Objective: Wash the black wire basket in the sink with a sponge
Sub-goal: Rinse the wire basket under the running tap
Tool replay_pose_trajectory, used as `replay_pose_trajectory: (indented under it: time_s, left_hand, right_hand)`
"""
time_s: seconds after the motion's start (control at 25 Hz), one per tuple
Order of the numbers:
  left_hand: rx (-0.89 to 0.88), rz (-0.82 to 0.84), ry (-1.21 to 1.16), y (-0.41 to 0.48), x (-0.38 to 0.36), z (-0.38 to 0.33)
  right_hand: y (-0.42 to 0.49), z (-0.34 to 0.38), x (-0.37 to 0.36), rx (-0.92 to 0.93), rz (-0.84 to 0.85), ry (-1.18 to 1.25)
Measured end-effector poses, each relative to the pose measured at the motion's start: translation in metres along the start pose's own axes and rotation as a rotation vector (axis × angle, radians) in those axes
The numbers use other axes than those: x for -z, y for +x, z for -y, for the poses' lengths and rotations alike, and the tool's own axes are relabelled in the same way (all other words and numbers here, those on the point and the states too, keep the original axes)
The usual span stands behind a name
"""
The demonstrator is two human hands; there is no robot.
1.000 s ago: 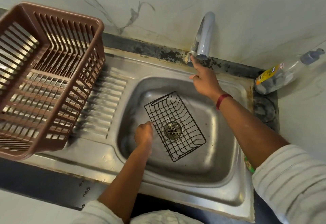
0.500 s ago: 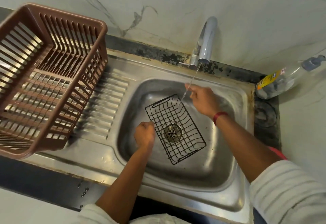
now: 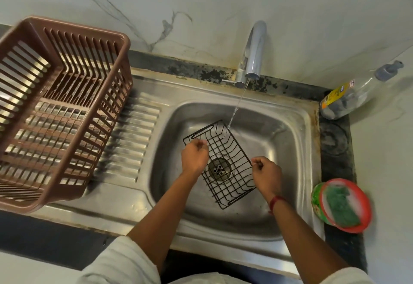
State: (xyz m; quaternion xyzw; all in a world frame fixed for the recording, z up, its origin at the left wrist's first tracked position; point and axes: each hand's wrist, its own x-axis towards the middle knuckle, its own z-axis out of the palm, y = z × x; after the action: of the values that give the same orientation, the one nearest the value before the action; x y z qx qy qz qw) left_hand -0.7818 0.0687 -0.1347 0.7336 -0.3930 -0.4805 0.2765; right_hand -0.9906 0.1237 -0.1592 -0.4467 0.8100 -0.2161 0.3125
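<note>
The black wire basket (image 3: 225, 149) lies in the steel sink (image 3: 290, 172), over the drain. My left hand (image 3: 194, 156) grips its left long rim. My right hand (image 3: 267, 176) pinches its right long rim. A thin stream of water (image 3: 234, 109) falls from the chrome tap (image 3: 254, 51) onto the basket's far end. A green sponge (image 3: 340, 207) rests on a red-rimmed round tub (image 3: 321, 196) on the counter right of the sink, apart from both hands.
A large brown plastic dish rack (image 3: 60, 109) stands on the ribbed drainboard (image 3: 131, 140) to the left. A clear soap pump bottle (image 3: 355, 91) lies at the back right corner. A marble wall rises behind the tap.
My right hand left the tap, water started running, and that hand came down to the basket's right rim. My left hand shifted up along the left rim.
</note>
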Motion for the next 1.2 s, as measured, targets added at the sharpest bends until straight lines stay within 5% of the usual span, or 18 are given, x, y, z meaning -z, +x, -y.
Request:
replay_pose_trajectory:
  time_s: [0.36, 0.48, 0.64, 1.2]
  left_hand:
    - [-0.096, -0.131, 0.384, 0.025, 0.004, 0.020]
    - [0.086, -0.128, 0.255, 0.041, 0.006, 0.036]
    - [0.423, 0.156, -0.134, 0.039, 0.003, 0.033]
    - [0.170, 0.336, -0.433, 0.023, 0.018, 0.008]
  right_hand:
    - [0.042, 0.011, -0.017, -0.021, 0.314, -0.136]
    - [0.051, 0.009, -0.023, 0.010, 0.379, -0.212]
    - [0.053, 0.008, -0.030, -0.016, 0.406, -0.187]
    - [0.039, 0.037, 0.006, -0.107, 0.331, 0.097]
